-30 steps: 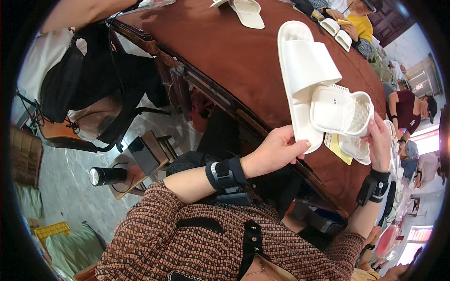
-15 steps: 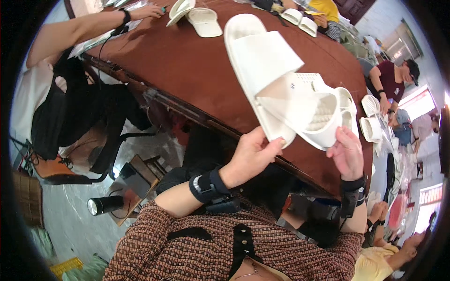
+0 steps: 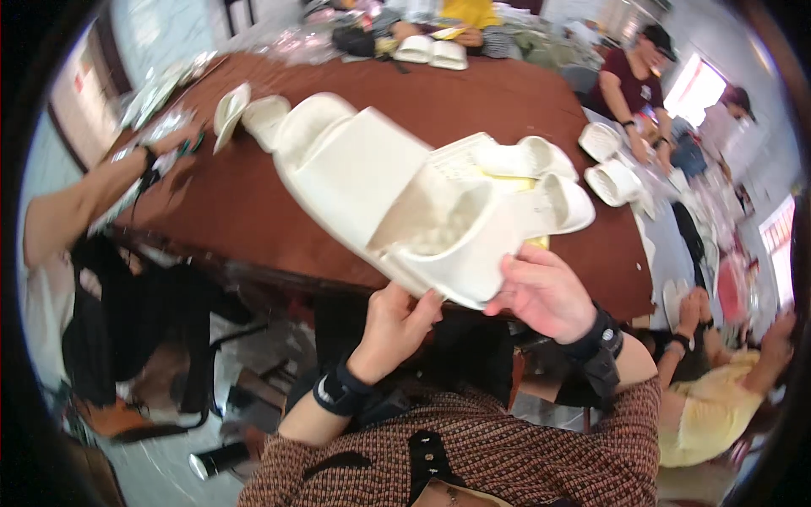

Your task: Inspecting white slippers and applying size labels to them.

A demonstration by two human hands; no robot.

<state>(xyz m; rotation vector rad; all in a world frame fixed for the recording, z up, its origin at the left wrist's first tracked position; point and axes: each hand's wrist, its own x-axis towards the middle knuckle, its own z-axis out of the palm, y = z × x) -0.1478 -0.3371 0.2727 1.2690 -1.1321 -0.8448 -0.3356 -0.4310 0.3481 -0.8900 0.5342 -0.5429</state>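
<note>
Over desk [image 3: 232, 207]: slippers [image 3: 363, 182] overlapping
Left hand [image 3: 393, 329]: closed, pinching one
Right hand [image 3: 549, 296]: closed, pinching another
Grip: best light, steady

I can read no word or number from here. A maroon shirt [image 3: 625, 91] bears a small white mark [image 3: 644, 93] on its chest, too tiny to make out. The held slippers [image 3: 363, 182] are blurred, and nothing on them is legible to me.
</note>
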